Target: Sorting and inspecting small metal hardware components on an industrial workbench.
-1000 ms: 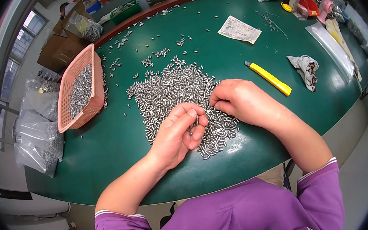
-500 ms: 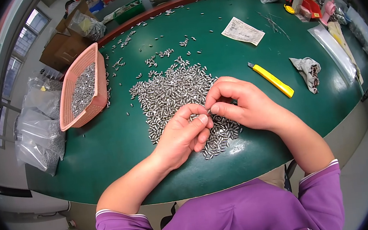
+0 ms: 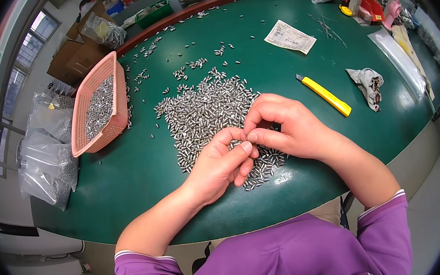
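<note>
Our hands, left hand [image 3: 217,164] and right hand [image 3: 282,126], are pinching a small metal pin [image 3: 248,141] over the pile of pins [image 3: 212,111] mid-bench; the pink basket [image 3: 97,104] is holding some, most remaining

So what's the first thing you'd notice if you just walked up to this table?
A big heap of small shiny metal pieces in the middle of the green table, with the left hand and right hand meeting fingertip to fingertip at its near edge. A pink basket with more pieces sits at the left, a yellow utility knife at the right.
</note>
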`<state>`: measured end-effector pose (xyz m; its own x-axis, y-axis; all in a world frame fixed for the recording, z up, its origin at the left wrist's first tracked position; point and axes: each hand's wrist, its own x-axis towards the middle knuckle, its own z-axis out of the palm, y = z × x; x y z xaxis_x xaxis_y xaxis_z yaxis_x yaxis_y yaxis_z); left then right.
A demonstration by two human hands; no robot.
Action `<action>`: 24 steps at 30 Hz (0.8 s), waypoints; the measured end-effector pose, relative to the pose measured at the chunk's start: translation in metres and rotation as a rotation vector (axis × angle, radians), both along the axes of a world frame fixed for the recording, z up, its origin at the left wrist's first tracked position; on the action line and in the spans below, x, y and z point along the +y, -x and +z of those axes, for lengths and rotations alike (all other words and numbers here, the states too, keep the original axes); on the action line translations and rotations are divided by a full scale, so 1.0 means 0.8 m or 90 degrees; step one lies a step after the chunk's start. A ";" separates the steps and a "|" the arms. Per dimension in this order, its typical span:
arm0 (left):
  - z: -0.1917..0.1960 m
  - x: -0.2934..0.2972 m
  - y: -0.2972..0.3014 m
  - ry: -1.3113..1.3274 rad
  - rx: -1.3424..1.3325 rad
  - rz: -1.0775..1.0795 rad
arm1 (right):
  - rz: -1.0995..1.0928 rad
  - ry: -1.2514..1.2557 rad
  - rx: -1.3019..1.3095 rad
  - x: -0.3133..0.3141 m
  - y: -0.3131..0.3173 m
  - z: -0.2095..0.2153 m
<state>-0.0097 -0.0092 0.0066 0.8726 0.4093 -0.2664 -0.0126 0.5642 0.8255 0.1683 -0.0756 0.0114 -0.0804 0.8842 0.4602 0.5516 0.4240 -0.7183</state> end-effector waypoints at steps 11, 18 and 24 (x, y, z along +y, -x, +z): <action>-0.001 0.001 -0.001 0.013 -0.023 0.004 | -0.080 0.043 0.031 0.000 -0.003 0.002; 0.003 0.003 0.000 0.031 -0.023 -0.001 | -0.078 0.020 0.013 -0.001 -0.005 0.003; 0.005 0.003 0.000 0.029 -0.020 -0.006 | 0.010 -0.042 0.021 0.001 0.001 0.004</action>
